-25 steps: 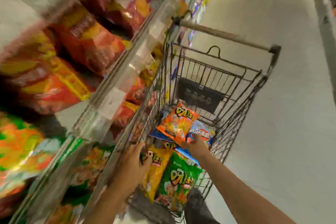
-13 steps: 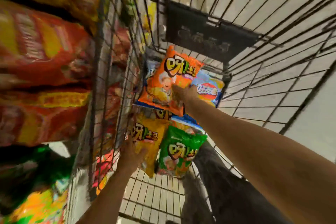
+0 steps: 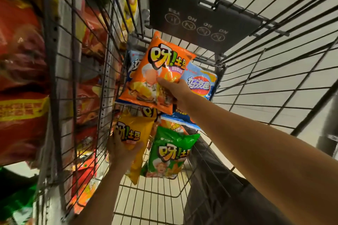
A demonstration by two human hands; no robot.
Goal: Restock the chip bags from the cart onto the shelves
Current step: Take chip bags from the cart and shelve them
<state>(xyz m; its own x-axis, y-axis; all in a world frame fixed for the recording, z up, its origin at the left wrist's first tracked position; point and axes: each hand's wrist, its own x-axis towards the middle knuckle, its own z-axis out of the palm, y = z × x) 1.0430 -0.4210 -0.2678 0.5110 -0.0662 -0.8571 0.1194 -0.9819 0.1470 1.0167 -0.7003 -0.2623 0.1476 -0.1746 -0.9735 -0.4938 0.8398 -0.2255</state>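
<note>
Both my hands are down inside the wire cart point(image 3: 256, 85). My right hand point(image 3: 175, 90) grips the lower right corner of an orange chip bag point(image 3: 155, 71) and holds it lifted above the pile. My left hand point(image 3: 120, 149) is closed around a yellow chip bag point(image 3: 135, 133) near the cart's left wall. A green chip bag point(image 3: 170, 153) lies beside the yellow one. A blue bag point(image 3: 201, 82) sits behind my right hand, partly hidden by the orange bag.
Shelves point(image 3: 22, 71) packed with red and orange chip bags show through the cart's left wall. A dark plastic flap point(image 3: 201, 14) with printed symbols hangs on the cart's far end. My dark trouser leg point(image 3: 215, 179) shows under the cart floor.
The view has dropped from the aisle down into the cart. My right hand has taken the orange bag and raised it; my left hand has moved from the cart's rim onto the yellow bag.
</note>
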